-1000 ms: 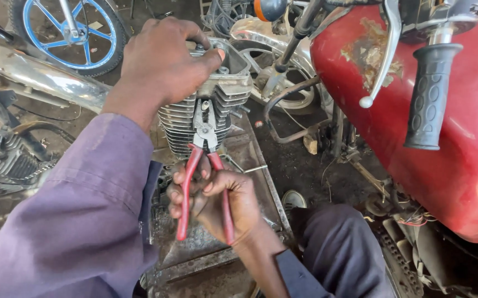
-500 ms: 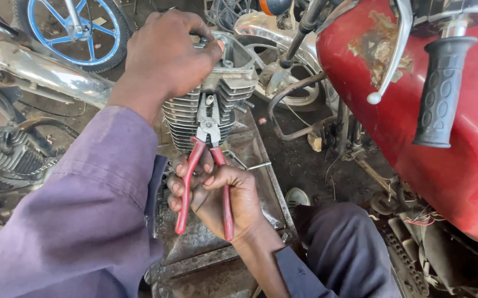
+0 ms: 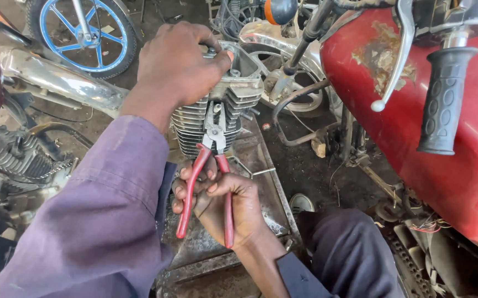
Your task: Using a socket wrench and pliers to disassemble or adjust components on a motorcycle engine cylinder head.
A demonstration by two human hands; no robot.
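Your left hand (image 3: 181,66) gripped the top of the finned engine cylinder (image 3: 217,113) from above, fingers curled over its upper edge, closed firmly on the metal. The cylinder stood upright on a greasy metal tray (image 3: 266,182), near the tray's far end, with its cooling fins facing you. Your right hand (image 3: 222,201) was wrapped around the red handles of the pliers (image 3: 208,182), palm turned upward, fingers closed around both handles, which stood somewhat spread. The pliers pointed away from you, and their steel nose lay against the fins on the near face of the cylinder; whether the nose pinched a part there could not be told. To the right stood a red motorcycle fuel tank (image 3: 426,138) with a patch of flaked paint, and in front of it a black handlebar grip (image 3: 443,99) and a chrome lever (image 3: 396,60). At upper left lay a blue-rimmed wheel (image 3: 84,33) and a chrome exhaust pipe (image 3: 57,80). Your purple sleeve (image 3: 101,221) filled the lower left.
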